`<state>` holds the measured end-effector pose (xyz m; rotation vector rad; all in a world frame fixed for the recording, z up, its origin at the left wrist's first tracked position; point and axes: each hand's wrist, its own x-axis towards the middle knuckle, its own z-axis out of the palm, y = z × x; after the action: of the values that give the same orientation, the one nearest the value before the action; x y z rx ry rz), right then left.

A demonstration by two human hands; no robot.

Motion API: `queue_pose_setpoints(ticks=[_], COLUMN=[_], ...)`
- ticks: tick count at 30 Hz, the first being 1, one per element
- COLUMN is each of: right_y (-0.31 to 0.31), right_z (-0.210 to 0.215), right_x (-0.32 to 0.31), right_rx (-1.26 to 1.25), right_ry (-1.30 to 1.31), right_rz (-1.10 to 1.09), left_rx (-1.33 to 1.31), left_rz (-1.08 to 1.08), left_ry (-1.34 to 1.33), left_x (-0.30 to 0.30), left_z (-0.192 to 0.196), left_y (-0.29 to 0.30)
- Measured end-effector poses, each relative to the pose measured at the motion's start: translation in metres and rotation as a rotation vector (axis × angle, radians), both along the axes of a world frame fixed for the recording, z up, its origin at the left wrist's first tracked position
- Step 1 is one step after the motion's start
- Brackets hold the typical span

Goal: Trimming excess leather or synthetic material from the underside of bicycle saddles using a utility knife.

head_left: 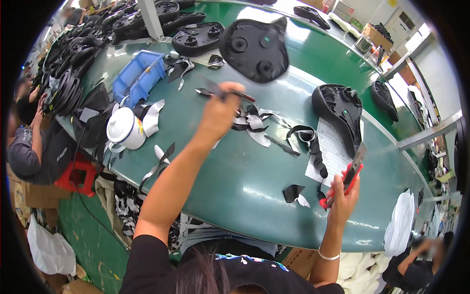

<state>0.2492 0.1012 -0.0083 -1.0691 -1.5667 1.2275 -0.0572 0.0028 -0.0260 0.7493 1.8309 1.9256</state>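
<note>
My right hand point(342, 201) grips a red-handled utility knife point(350, 180), its blade pointing up and away. Out over the table reaches my left hand point(220, 115), its fingers smeared by motion. A dark, slender tool point(247, 96) and a dark flap-like shape show at those fingers; whether they are held, I cannot tell. Beyond this hand is a blurred black moulded seat shell point(254, 51), underside showing. Another black seat shell point(339, 110) rests partly over a printed paper sheet point(329, 152), ahead of the knife. Black and white fabric scraps point(254, 122) lie just right of my left hand.
On the green table point(245, 196) stand a blue plastic bin point(139, 76) and a lidded white mug point(126, 128). Black seat parts point(73, 49) are heaped far left. A metal post point(150, 19) rises behind the bin. Other people sit at the left and lower right.
</note>
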Motion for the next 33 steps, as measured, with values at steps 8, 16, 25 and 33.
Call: queue_pose_setpoints(ticks=[8,16,25,33], right_y=[0.087,0.112,0.056,0.034], right_z=[-0.006,-0.037,0.006,0.028], right_x=[-0.059,-0.082,-0.064,-0.041], right_rx=[-0.213,-0.166,-0.172,0.093], right_ry=[0.227,0.138,-0.198,-0.443], right_rz=[0.122,0.181,0.642,1.034], left_rx=[-0.373,-0.296,-1.282,-0.503], left_rz=[-0.729,-0.885,-0.687,-0.107], left_ry=[1.173,0.821,0.676,0.240], left_x=[0.129,0.113,0.060,0.025], left_z=[-0.036,-0.026,0.028,0.041], left_y=[0.059,-0.064,-0.288,-0.146])
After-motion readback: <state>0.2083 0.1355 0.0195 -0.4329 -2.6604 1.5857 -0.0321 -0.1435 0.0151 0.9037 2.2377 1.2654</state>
